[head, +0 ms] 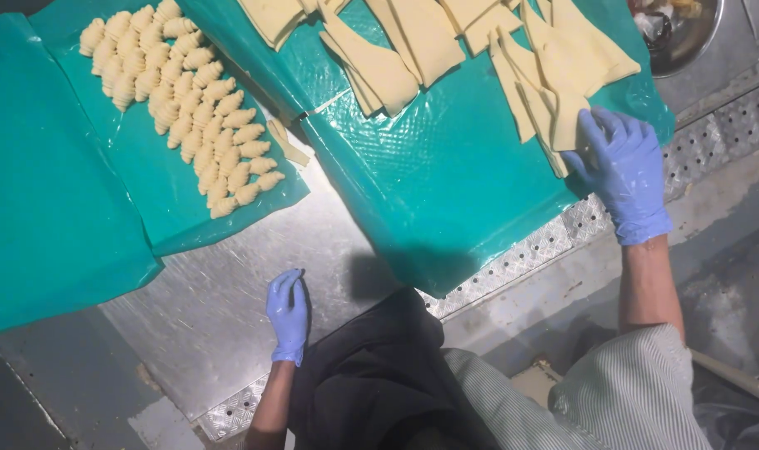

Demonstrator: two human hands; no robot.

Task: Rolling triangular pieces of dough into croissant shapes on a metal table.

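Fingers of the right hand [621, 171], gloved in blue, are laid flat and only lightly curled on the near end of a cut dough strip [567, 125]. The grip is not closed, and whether an edge has been pinched under the fingertips cannot be told. The left hand [288, 312] is held loosely curled and empty, resting on bare metal close to the body.

A steel counter [229, 292] is seen beneath everything. Two green plastic sheets are spread on it. The larger one [429, 183] lies to the right and the other [46, 192] to the left. A heap of pale dough strips [413, 50] is carried on the far part of the right sheet, overlapping at loose angles. Rows of rolled croissants [192, 117] are packed on the left sheet in a diagonal band. A metal bowl [688, 42] is partly shown at the far right corner, and a small dough scrap [286, 143] lies between the sheets.

The step in hand is judged to be the taking of one strip from the heap's near edge. A clean lift would call for the fingertips to be slid under the end so that neighbouring strips are not dragged along.

The touched strip's long axis runs away from the body, slightly tilted. Its broad end seems to be nearest the hand, the narrow end pointing away.
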